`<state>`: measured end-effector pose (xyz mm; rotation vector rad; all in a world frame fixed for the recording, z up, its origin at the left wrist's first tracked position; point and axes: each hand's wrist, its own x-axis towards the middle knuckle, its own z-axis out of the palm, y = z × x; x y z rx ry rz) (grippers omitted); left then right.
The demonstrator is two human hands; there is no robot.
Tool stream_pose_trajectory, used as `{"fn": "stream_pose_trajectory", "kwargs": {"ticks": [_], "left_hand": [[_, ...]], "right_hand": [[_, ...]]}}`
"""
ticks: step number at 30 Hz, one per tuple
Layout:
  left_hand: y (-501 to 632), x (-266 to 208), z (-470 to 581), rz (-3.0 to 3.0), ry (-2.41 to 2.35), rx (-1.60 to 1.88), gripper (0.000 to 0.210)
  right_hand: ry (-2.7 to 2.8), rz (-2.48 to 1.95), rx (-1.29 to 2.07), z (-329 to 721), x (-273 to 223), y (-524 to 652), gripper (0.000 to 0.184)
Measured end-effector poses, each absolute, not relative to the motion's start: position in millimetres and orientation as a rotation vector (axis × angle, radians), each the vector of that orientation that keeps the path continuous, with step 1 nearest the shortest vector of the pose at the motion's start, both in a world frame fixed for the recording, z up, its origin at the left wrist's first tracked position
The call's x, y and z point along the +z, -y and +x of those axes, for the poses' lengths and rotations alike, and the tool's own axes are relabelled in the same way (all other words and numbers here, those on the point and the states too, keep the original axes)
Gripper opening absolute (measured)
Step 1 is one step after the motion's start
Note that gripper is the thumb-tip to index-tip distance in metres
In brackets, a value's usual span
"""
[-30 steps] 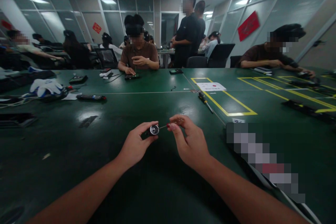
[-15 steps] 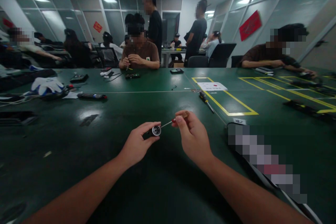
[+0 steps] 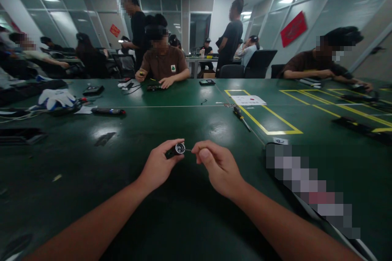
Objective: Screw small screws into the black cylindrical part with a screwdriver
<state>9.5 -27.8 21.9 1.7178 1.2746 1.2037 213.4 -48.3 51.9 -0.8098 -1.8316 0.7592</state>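
Note:
Between thumb and fingers, my left hand [image 3: 158, 164] grips a short black cylinder [image 3: 179, 149] that looks like a flashlight body. Its silver-rimmed open end faces me and to the right, with dark parts inside. My right hand [image 3: 221, 168] is closed in a pinch around a thin screwdriver, whose narrow metal shaft [image 3: 188, 150] points left at that open end. The fingers hide the screwdriver's handle. Whether the tip touches the inside of the cylinder I cannot tell. Both hands are held above the green tabletop [image 3: 183, 212].
A yellow-and-black screwdriver [image 3: 241, 118] lies beyond my right hand, near a yellow-taped rectangle [image 3: 283, 133]. On the right lies a dark-edged flat item [image 3: 275, 167], mostly blurred out. White gloves [image 3: 56, 98] and a black tool [image 3: 108, 111] are at left. A co-worker [image 3: 163, 63] sits opposite.
My right hand has turned and come lower and closer to the cylinder; the screwdriver's red handle no longer shows. The left hand has shifted slightly left. Opposite, the co-worker's hands have moved apart.

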Motion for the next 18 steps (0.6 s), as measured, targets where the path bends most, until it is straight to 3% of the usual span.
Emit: {"fn": "stream_pose_trajectory", "kwargs": {"ticks": [2,7,18], "left_hand": [[28.4,22.8,9.4,1.741,-1.269,1.196,0.039],[26.7,19.8,7.5,1.808,-1.299,1.177,0.040],[26.6,18.1,6.9,1.937,-1.317,1.138,0.042]], "right_hand": [[1.750,-0.883,0.761,212.6,50.0,45.9,0.031],[1.425,-0.908,0.901,209.5,45.6,33.8,0.017],[0.936,-0.862,1.257,213.5,42.2,13.9,0.029]]}}
